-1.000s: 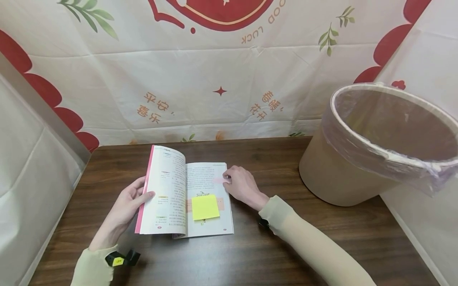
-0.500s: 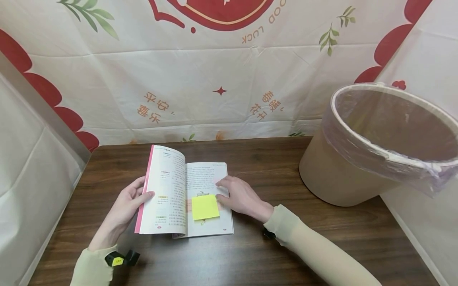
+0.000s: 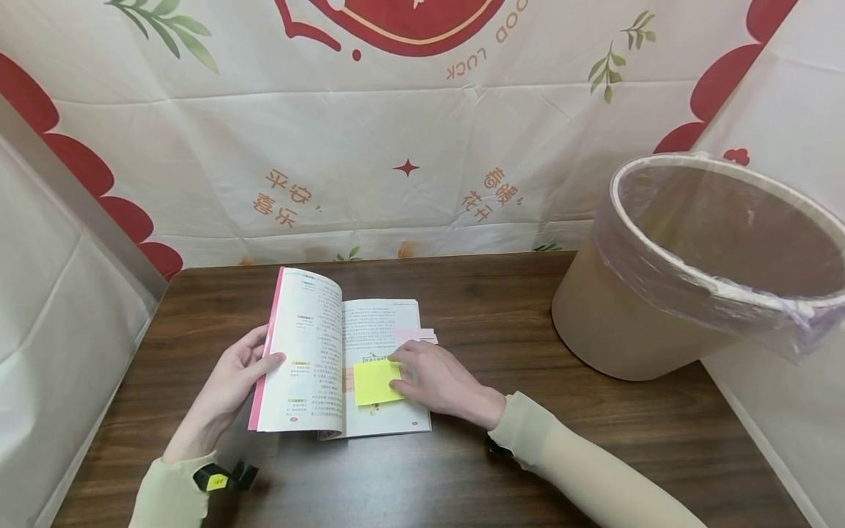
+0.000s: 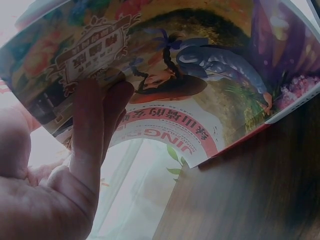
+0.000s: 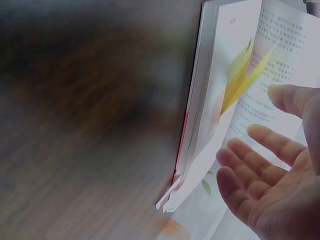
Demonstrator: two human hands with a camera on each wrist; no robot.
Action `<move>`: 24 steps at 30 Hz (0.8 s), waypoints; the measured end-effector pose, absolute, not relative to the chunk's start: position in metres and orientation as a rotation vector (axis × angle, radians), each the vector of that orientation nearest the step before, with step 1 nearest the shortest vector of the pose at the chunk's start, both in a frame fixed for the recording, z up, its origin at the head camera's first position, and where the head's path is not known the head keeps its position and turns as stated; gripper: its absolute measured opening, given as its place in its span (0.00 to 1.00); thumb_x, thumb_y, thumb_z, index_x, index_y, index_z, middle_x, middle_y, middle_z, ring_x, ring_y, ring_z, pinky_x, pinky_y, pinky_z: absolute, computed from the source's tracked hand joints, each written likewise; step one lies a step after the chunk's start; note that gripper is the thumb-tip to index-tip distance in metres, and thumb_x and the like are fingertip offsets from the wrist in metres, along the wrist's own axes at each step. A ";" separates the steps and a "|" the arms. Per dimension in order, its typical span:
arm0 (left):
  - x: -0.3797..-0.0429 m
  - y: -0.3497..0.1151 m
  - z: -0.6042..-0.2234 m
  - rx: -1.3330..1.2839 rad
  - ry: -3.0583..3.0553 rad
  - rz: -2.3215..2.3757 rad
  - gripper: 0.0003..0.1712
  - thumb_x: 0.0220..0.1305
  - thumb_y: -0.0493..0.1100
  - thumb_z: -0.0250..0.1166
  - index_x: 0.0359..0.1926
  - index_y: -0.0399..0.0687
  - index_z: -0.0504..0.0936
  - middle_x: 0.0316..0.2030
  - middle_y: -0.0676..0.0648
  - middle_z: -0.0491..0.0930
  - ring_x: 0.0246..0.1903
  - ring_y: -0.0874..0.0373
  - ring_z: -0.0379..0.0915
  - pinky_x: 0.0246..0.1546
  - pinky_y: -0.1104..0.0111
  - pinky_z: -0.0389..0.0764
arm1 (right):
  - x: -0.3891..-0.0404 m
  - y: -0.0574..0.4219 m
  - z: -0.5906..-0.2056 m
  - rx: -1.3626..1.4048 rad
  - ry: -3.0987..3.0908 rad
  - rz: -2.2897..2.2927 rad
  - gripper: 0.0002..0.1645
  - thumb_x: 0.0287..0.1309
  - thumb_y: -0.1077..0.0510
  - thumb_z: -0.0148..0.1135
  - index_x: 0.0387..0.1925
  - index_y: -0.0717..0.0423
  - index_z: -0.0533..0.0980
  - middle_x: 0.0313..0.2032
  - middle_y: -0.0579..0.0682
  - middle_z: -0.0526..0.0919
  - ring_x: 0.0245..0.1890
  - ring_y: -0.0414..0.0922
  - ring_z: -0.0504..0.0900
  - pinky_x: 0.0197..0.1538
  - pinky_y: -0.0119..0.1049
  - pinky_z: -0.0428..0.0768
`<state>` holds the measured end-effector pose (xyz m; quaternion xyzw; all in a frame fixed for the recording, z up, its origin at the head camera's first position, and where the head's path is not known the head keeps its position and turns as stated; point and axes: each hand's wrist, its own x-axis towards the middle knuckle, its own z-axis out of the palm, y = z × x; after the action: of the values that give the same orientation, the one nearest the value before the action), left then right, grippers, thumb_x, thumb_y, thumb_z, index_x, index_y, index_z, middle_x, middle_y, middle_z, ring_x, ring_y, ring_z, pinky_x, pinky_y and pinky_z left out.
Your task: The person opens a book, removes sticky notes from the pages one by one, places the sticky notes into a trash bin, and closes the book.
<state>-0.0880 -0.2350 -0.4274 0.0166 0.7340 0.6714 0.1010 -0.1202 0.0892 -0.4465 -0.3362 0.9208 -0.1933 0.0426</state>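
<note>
An open book (image 3: pixel 304 345) lies on the table, its left side raised and curved. My left hand (image 3: pixel 227 381) grips that side, thumb on the page and fingers behind. In the left wrist view those fingers lie against the illustrated cover (image 4: pixel 220 65). A yellow sticky note (image 3: pixel 372 385) is on the right page; in the right wrist view, the note (image 5: pixel 247 82) stands partly up from the paper. Over its right edge is my right hand (image 3: pixel 439 378), thumb and fingers spread apart, pinching nothing. Pale pink sticky strips (image 3: pixel 422 335) stick out past the page's right edge.
A tan bin (image 3: pixel 634 323) with a clear plastic liner stands at the right of the dark wooden table (image 3: pixel 488 469). White printed cloth (image 3: pixel 356 198) hangs behind the table. My left wrist wears a black strap (image 3: pixel 224 478).
My right hand has left the pink strips at the page edge and moved down and left to the yellow note, its fingers opening. The left hand and book have stayed put.
</note>
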 end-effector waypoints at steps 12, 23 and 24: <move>-0.088 -0.235 -0.427 0.050 2.166 1.990 0.39 0.65 0.45 0.63 0.70 0.38 0.56 0.47 0.51 0.83 0.41 0.47 0.82 0.38 0.57 0.81 | -0.107 0.084 -0.443 -1.167 2.811 -0.528 0.27 0.59 0.44 0.62 0.55 0.53 0.79 0.50 0.46 0.79 0.50 0.41 0.76 0.54 0.37 0.74; -0.088 -0.235 -0.427 0.053 2.164 1.990 0.39 0.65 0.45 0.63 0.70 0.38 0.56 0.47 0.51 0.82 0.41 0.47 0.82 0.39 0.57 0.81 | -0.098 0.078 -0.445 -1.249 2.783 -0.526 0.29 0.59 0.42 0.62 0.58 0.53 0.78 0.53 0.47 0.78 0.53 0.42 0.75 0.56 0.38 0.73; -0.087 -0.235 -0.427 0.054 2.162 1.991 0.39 0.65 0.44 0.63 0.70 0.38 0.56 0.47 0.51 0.83 0.41 0.47 0.82 0.39 0.57 0.81 | -0.098 0.077 -0.445 -1.254 2.780 -0.525 0.29 0.59 0.42 0.62 0.58 0.53 0.78 0.53 0.47 0.78 0.54 0.42 0.75 0.57 0.38 0.72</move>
<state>-0.0875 -0.2354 -0.4269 0.0183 0.7317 0.6739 0.1008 -0.0977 0.0774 -0.4452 -0.4052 0.8981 -0.1695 0.0233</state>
